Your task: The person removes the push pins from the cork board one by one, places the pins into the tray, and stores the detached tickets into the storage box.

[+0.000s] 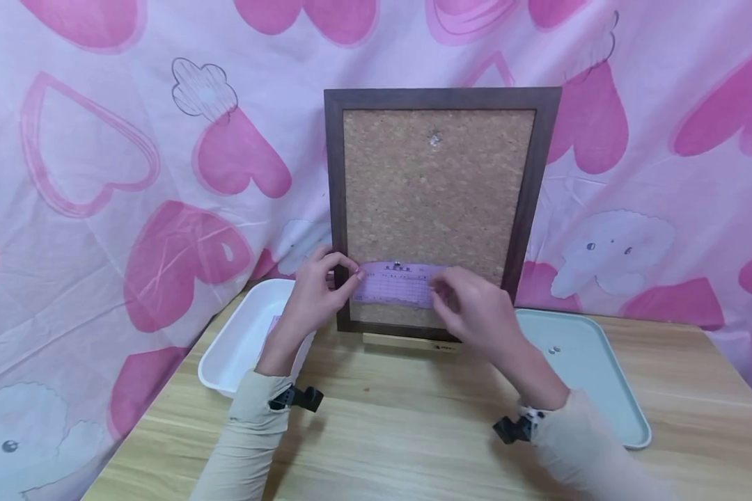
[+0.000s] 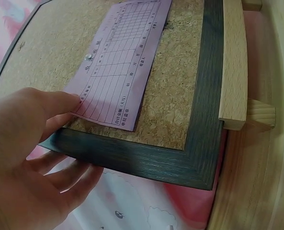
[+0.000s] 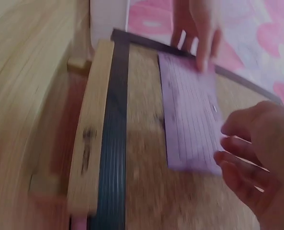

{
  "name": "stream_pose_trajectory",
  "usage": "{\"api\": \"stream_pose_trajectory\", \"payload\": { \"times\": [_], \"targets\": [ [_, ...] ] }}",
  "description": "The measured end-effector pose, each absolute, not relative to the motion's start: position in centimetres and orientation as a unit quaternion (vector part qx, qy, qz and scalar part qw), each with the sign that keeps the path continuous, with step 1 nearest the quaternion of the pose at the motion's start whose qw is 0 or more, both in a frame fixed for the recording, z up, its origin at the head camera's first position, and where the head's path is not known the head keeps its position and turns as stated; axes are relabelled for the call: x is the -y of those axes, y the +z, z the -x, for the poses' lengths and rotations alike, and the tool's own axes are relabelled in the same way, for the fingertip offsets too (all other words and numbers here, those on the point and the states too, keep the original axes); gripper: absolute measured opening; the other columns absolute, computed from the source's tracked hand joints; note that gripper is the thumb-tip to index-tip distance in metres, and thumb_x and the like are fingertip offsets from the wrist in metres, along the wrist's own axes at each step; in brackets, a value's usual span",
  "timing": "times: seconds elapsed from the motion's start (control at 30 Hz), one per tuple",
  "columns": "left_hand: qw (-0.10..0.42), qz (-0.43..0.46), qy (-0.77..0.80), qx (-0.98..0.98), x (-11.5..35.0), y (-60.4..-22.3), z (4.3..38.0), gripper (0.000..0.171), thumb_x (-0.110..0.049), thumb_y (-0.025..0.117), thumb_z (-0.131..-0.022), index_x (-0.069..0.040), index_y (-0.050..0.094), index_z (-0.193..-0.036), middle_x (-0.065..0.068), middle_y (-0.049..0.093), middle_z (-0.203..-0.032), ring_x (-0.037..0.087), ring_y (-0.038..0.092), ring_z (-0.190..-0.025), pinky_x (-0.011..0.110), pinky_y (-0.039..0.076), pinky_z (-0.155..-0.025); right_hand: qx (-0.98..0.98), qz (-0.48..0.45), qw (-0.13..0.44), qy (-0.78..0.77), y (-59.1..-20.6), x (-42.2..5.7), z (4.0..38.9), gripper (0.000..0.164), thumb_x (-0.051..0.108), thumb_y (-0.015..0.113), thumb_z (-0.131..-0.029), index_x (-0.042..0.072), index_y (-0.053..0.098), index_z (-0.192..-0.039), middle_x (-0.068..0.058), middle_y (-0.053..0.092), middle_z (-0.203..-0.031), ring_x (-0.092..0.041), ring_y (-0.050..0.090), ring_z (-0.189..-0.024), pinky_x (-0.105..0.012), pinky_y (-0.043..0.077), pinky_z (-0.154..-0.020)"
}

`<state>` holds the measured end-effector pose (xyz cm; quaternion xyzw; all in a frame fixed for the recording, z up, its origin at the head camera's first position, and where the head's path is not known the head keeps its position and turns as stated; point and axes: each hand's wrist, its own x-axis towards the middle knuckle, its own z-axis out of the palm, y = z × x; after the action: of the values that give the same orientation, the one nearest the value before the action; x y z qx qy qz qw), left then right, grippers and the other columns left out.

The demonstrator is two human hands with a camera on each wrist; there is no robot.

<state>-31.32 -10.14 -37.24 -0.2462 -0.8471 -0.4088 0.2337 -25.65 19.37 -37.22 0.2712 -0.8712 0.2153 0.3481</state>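
One pinned paper slip (image 1: 391, 287), low on the corkboard (image 1: 439, 195), presumably light and easily creased, is best held by its edges, being pinched board-left by the left hand (image 1: 310, 292), while the right hand's (image 1: 481, 313) grip board-right cannot be told.

Both sleeved forearms, the left (image 1: 244, 435) and the right (image 1: 583, 442), are stretching forward and angling inward. The left hand (image 1: 313, 292) is bringing its thumb and forefinger close together in a pinch, while its other fingers are bending slightly apart (the left wrist view is showing this best). The right hand (image 1: 479, 316) is arching opposite, its fingers curling loosely and its thumb lying lower, apart from the forefinger.
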Motion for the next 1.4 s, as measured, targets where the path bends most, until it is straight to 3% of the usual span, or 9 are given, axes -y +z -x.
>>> {"api": "stream_pose_trajectory", "payload": {
  "times": [0.17, 0.4, 0.57, 0.8, 1.03, 1.4],
  "targets": [
    [0.232, 0.239, -0.415, 0.847, 10.1, -37.5, 31.2, 0.013, -0.022, 0.084, -0.095, -0.011, 0.078, -0.098, 0.01, 0.066, -0.114, 0.025, 0.064, -0.102, 0.044, 0.063, -0.079, 0.865, -0.254, 0.377, 0.213, -37.1, -16.3, 27.1, 0.015, 0.016, 0.078, -0.097, 0.012, 0.078, -0.112, -0.001, 0.077, -0.098, -0.013, 0.069, -0.077, -0.035, 0.06, -0.064],
    [0.243, 0.237, -0.421, 0.841, 10.1, -37.4, 31.2, 0.013, -0.022, 0.085, -0.094, -0.011, 0.079, -0.099, 0.01, 0.067, -0.115, 0.025, 0.066, -0.103, 0.046, 0.064, -0.08, 0.857, -0.21, 0.41, 0.229, -37.3, -14.0, 28.5, 0.01, 0.019, 0.081, -0.097, 0.013, 0.079, -0.105, 0.0, 0.075, -0.091, -0.014, 0.067, -0.072, -0.036, 0.056, -0.059],
    [0.238, 0.234, -0.419, 0.844, 10.1, -37.4, 31.2, 0.014, -0.023, 0.085, -0.095, -0.011, 0.079, -0.099, 0.009, 0.067, -0.116, 0.025, 0.066, -0.105, 0.046, 0.065, -0.081, 0.853, -0.201, 0.419, 0.238, -37.5, -13.2, 28.7, 0.011, 0.018, 0.081, -0.097, 0.01, 0.079, -0.105, -0.004, 0.078, -0.094, -0.019, 0.072, -0.078, -0.037, 0.061, -0.064],
    [0.234, 0.232, -0.412, 0.85, 10.1, -37.2, 31.0, 0.015, -0.025, 0.085, -0.095, -0.011, 0.08, -0.099, 0.009, 0.068, -0.115, 0.025, 0.062, -0.097, 0.037, 0.056, -0.074, 0.853, -0.193, 0.417, 0.247, -37.7, -12.6, 28.8, 0.01, 0.017, 0.08, -0.097, 0.011, 0.08, -0.105, -0.004, 0.077, -0.094, -0.018, 0.071, -0.079, -0.036, 0.06, -0.063],
    [0.219, 0.231, -0.426, 0.847, 10.3, -37.1, 31.0, 0.015, -0.022, 0.085, -0.095, -0.009, 0.08, -0.1, 0.011, 0.066, -0.119, 0.027, 0.063, -0.107, 0.048, 0.064, -0.081, 0.845, -0.205, 0.429, 0.242, -37.9, -12.6, 28.9, 0.008, 0.015, 0.079, -0.099, 0.011, 0.079, -0.105, -0.004, 0.078, -0.095, -0.018, 0.072, -0.08, -0.035, 0.06, -0.062],
    [0.208, 0.226, -0.429, 0.849, 10.4, -37.0, 31.0, 0.016, -0.024, 0.086, -0.095, -0.01, 0.08, -0.1, 0.01, 0.066, -0.121, 0.027, 0.063, -0.11, 0.047, 0.065, -0.085, 0.826, -0.211, 0.452, 0.261, -38.6, -12.7, 29.0, 0.012, 0.016, 0.08, -0.098, 0.007, 0.079, -0.105, -0.008, 0.077, -0.094, -0.021, 0.073, -0.08, -0.037, 0.062, -0.066]
  ]
}}
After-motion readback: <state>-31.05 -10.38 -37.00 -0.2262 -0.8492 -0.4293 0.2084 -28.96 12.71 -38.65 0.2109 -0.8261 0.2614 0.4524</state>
